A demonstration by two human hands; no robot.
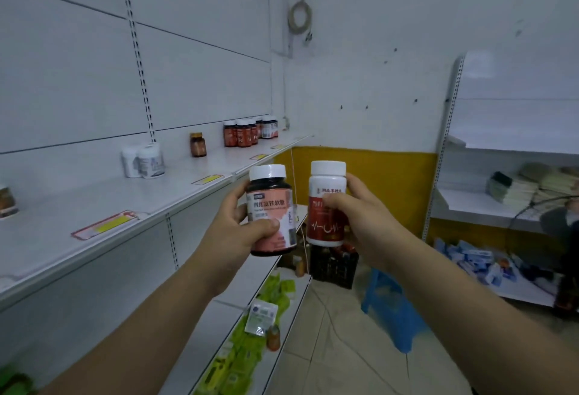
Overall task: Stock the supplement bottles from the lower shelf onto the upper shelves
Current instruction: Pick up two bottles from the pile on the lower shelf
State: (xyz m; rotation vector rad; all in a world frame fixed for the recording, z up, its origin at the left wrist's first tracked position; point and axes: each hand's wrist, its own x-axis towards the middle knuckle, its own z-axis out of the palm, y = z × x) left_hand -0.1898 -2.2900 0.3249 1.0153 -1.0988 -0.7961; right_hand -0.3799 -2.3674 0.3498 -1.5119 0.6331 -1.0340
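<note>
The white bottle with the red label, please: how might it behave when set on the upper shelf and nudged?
The white bottle looks like rigid plastic, so the right hand probably won't dent it. Tall and narrow, it may tip if pushed high. Being round, it would likely roll if laid sideways.

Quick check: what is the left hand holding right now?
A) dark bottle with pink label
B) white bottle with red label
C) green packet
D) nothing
A: the left hand grips the dark bottle with the pink label; the right hand holds the white bottle.
</note>
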